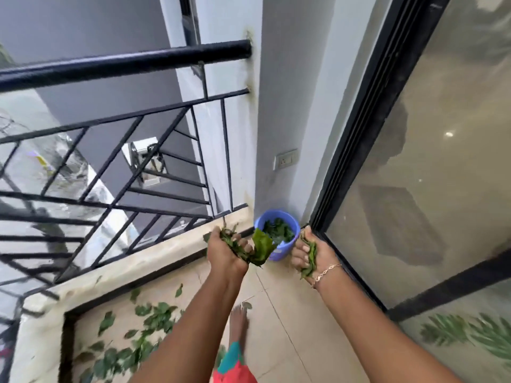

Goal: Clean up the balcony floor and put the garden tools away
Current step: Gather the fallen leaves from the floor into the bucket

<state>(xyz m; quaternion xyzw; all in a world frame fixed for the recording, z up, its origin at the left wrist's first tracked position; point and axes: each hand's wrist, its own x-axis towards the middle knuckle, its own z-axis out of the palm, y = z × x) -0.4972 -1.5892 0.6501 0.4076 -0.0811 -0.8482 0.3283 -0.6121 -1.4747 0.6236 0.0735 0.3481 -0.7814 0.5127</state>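
Fingers are curled on both sides. On my feed the left hand (225, 251) is palm up and grips a clump of leaves (235, 243), with one big leaf (262, 244) sticking out toward the bucket. The right hand (304, 254) is closed round a smaller bunch (312, 252), and a thin bracelet (326, 272) sits on its wrist.

Both hands hover by a blue bucket (280, 251), one on each side of it, and the big leaf overlaps its rim. The bucket stands in the far corner between the wall (282, 106) and the door frame, with a layer of green cuttings (278, 232) in the bottom. I think it touches the wall, but from this angle I can't confirm it.

Underfoot is a beige tiled floor (290, 313). Scattered leaves (154, 319) lie along its left side, just beside a low stone curb (124, 269), and they are blurred toward the lower edge of the picture. A black metal railing (124, 60) stands on that curb and runs to the pale wall, which carries a socket (285, 159) low down. A dark-framed glass door (428, 175) fills the right side.

A bare foot (239, 317) rests on the tiles between the two forearms, with red and teal cloth (235, 366) nearer to me. The left forearm crosses the scattered leaves and hides part of them.
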